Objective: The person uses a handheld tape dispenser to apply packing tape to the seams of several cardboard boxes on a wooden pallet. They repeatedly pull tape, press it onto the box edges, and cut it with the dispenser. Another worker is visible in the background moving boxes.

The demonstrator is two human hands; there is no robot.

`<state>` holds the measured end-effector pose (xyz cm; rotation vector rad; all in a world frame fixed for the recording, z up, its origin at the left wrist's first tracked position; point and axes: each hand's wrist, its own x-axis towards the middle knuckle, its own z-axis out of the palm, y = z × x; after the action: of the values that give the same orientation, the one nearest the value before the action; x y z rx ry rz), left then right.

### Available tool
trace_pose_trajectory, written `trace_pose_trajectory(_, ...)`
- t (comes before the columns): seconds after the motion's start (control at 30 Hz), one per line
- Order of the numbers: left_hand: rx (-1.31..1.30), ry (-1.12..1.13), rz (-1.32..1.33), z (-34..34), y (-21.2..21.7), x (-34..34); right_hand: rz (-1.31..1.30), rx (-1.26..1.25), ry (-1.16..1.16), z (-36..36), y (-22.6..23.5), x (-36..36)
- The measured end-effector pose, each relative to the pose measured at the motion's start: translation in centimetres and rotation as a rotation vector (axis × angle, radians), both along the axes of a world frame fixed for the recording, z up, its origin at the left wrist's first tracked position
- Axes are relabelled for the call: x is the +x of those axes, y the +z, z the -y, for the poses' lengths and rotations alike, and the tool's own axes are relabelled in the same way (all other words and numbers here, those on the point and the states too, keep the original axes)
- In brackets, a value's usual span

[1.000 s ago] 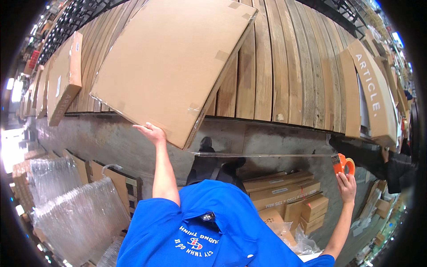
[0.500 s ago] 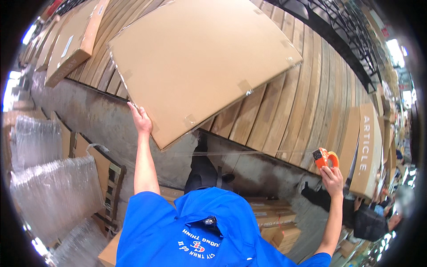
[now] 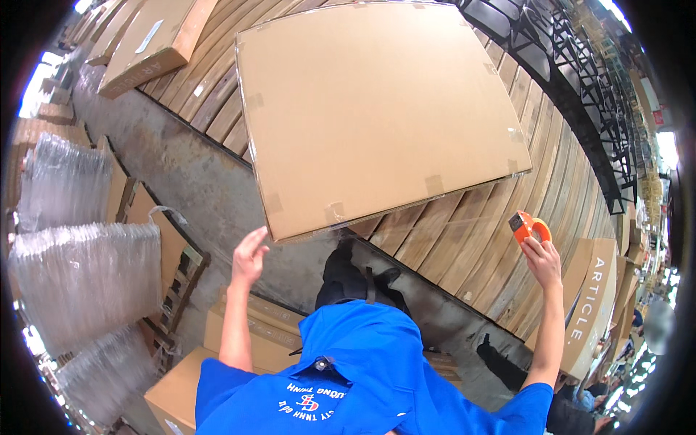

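A large flat brown cardboard box (image 3: 384, 109) lies on a slatted wooden surface, with short pieces of tape along its edges. Just off its near left corner is my left hand (image 3: 250, 255), fingers loosely parted and nothing visible in them; whether a fingertip touches the corner is hard to tell. My right hand (image 3: 542, 257) grips an orange tape dispenser (image 3: 523, 225), held out to the right beyond the box's near edge. A faint strip of clear tape (image 3: 449, 221) stretches from the dispenser toward the box's near side.
Upright cartons (image 3: 156, 47) lean at the far left, and a printed carton (image 3: 591, 304) stands at the right. Plastic-wrapped stacks (image 3: 87, 283) sit on the left by a pallet. Black metal framework (image 3: 580, 109) borders the wooden slats (image 3: 464, 254). A person's dark-clothed leg (image 3: 500, 359) shows at lower right.
My left hand has come off the box's left side and sits by its near corner. The box appears turned, its near edge more level. The dispenser is a little higher in view.
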<state>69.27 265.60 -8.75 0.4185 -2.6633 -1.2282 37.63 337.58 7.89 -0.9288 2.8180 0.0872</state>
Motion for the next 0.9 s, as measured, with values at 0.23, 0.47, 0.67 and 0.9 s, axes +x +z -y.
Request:
trace_pose_trajectory(0.23, 0.029, 0.487, -0.154, -5.9, -3.5, -0.5, 0.219, 0.038, -0.100, 0.6, -0.6, -4.2)
trace_pose_trajectory(0.47, 0.588, 0.959, -0.203, -7.9, -6.0, -2.5, 0.324, -0.005, -0.150, 3.0, 1.1, -7.0)
trace_pose_trajectory(0.67, 0.993, 1.296, -0.287, -6.7, -5.6, -4.8, 0.332, -0.029, -0.114, 4.1, 1.5, -9.1)
trace_pose_trajectory(0.9, 0.469, 1.667, -0.111, -10.2, -1.1, -11.0, -0.014, -0.234, 0.273, 1.1, -2.1, -10.3)
